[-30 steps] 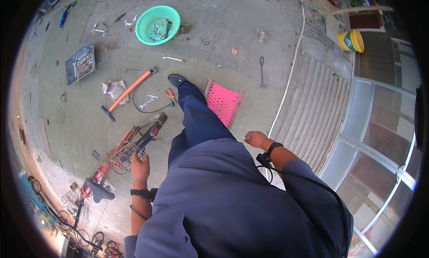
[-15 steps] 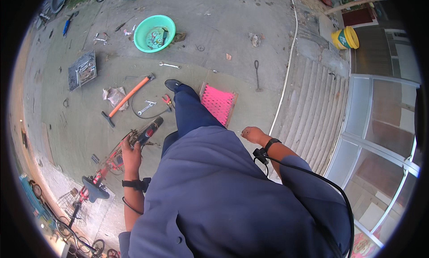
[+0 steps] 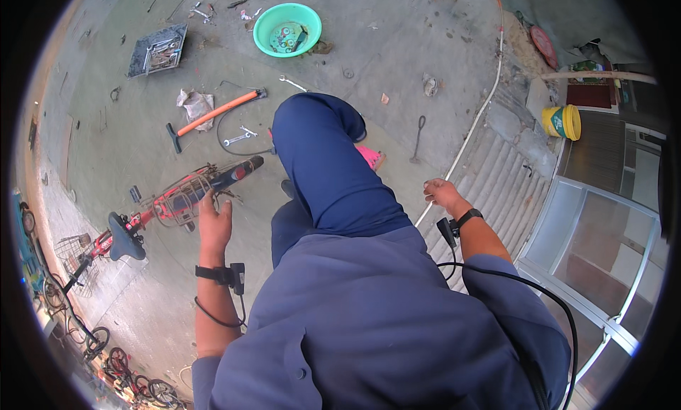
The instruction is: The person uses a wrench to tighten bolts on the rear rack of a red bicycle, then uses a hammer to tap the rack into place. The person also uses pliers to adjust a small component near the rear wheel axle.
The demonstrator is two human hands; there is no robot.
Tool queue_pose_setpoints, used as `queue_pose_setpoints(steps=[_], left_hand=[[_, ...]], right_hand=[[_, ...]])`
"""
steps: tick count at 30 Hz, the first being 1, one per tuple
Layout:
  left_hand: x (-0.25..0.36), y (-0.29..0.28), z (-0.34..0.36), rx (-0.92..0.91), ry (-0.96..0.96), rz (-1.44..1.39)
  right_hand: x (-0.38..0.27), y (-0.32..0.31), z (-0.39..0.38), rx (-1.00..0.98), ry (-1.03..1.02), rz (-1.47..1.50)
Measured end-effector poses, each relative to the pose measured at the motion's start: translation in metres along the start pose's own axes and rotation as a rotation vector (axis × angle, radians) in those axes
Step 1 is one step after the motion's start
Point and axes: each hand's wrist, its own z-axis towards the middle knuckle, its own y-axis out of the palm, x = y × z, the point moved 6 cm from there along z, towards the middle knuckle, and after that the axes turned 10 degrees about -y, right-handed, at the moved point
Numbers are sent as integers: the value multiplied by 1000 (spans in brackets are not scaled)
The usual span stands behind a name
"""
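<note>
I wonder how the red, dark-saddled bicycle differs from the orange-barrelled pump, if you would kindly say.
The red, dark-saddled bicycle is larger; the orange-barrelled pump is slimmer. The bicycle appears to stand, while the pump lies flat. The bicycle has a metal rear rack; the pump, a dark hose. Both combine bright colour with dark parts.

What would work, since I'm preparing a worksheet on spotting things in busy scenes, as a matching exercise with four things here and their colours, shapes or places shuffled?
Things:
1. basin
2. bicycle
3. bucket
4. pump

Descriptions:
A. orange, long and thin, lying flat
B. yellow, toward the right of the picture
C. green and round
D. red, with a dark saddle, near the left hand in the picture

Right pairs: 1-C, 2-D, 3-B, 4-A
</note>
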Motion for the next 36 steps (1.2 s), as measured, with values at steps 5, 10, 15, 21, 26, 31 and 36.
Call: queue_pose_setpoints(steps=[5,10,15,21,26,31,36], left_hand=[[-12,43,-36,-93,-67,45],[-12,132,-74,-368,-255,-56],[22,191,-45,-267,2,71],[62,307,20,-201,-106,139],[108,484,-8,-400,-354,-14],[131,610,-47,-630,-513,-172],[108,650,-80,-775,-751,-220]], right_hand=[[-18,-66,35,256,209,331],[0,-107,82,422,210,400],[73,-157,147,552,155,362],[238,-224,214,598,255,327],[354,-188,338,276,296,-28],[434,-133,449,262,304,-136],[480,-95,514,336,209,-391]])
